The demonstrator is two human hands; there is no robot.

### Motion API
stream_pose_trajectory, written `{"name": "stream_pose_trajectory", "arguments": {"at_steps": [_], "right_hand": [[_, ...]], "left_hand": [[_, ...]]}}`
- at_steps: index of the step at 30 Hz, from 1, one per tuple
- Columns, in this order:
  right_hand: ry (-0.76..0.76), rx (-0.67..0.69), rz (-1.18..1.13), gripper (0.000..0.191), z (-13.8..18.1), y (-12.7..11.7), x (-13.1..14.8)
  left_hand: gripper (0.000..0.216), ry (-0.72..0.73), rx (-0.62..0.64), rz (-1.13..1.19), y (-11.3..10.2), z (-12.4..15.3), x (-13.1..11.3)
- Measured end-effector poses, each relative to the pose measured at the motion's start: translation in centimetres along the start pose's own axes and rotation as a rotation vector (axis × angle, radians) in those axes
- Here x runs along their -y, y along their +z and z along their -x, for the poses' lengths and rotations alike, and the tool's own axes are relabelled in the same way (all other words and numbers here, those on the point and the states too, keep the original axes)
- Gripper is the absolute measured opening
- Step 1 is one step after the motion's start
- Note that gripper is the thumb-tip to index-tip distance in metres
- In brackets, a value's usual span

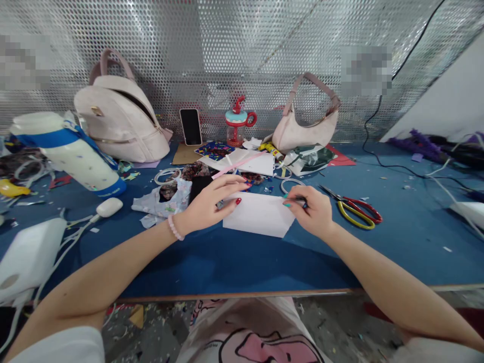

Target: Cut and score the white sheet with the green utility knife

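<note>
A white sheet of paper (259, 214) with straight edges lies in front of me on the blue table. At its left end rests my left hand (214, 201), fingers stretched out over the far edge and the thumb apart, near the paper's surface. My right hand (312, 209) is closed in a pinch at the paper's far right corner; a small dark shape shows between its fingers, too hidden to name. Scissors (357, 212) with one yellow and one red handle lie just right of that hand. Left of the paper is a small light-blue printed cloth piece (166, 201).
Behind the paper lie scraps, a pink strip (242, 164) and more white paper (260, 164). A backpack (121, 116), phone (191, 127), red-handled cup (236, 128) and handbag (306, 128) line the back. A tilted bottle (71, 156) and white power strip (32, 259) are at left.
</note>
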State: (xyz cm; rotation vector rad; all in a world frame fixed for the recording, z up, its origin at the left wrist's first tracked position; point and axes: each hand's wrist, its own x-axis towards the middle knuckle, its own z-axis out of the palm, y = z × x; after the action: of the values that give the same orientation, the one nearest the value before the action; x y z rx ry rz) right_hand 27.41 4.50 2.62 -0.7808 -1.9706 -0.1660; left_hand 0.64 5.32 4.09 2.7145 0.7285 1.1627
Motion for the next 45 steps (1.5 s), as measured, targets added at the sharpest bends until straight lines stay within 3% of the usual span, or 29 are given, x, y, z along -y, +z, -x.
{"name": "stream_pose_trajectory", "arguments": {"at_steps": [4, 8, 14, 20, 24, 29, 36, 41, 45], "right_hand": [[-0.026, -0.012, 0.011, 0.01, -0.2, 0.0, 0.2], [-0.049, -0.023, -0.019, 0.01, -0.4, -0.1, 0.3], [-0.071, -0.023, 0.01, 0.007, -0.4, -0.1, 0.4], [-0.143, -0.051, 0.024, 0.006, -0.5, 0.0, 0.4], [-0.128, -0.058, 0.027, 0.006, -0.4, 0.0, 0.2], [-0.037, -0.049, -0.018, 0.007, -0.3, 0.1, 0.1], [0.23, -0.054, -0.182, 0.018, -0.8, 0.0, -0.1], [0.36, 0.125, -0.27, 0.022, -1.1, 0.1, -1.4], [0.417, 0.303, -0.227, 0.019, -1.2, 0.4, -2.5]], "left_hand": [[0.023, 0.047, 0.02, 0.038, -0.3, -0.3, 0.2], [0.012, 0.051, -0.07, 0.018, -0.7, -0.5, 0.6], [0.026, 0.097, 0.058, 0.044, -0.7, -0.3, 0.5], [0.017, 0.095, -0.037, 0.014, -0.4, -0.2, 0.4], [0.019, 0.078, -0.003, 0.016, -0.3, -0.1, 0.7], [0.024, -0.039, 0.066, 0.059, -0.3, -0.1, 0.3], [0.032, -0.282, 0.084, 0.226, -0.1, -0.2, -1.5], [0.035, -0.402, 0.159, 0.468, 0.6, -0.1, -1.3], [0.043, -0.468, 0.294, 0.534, 1.3, 0.2, -0.6]]}}
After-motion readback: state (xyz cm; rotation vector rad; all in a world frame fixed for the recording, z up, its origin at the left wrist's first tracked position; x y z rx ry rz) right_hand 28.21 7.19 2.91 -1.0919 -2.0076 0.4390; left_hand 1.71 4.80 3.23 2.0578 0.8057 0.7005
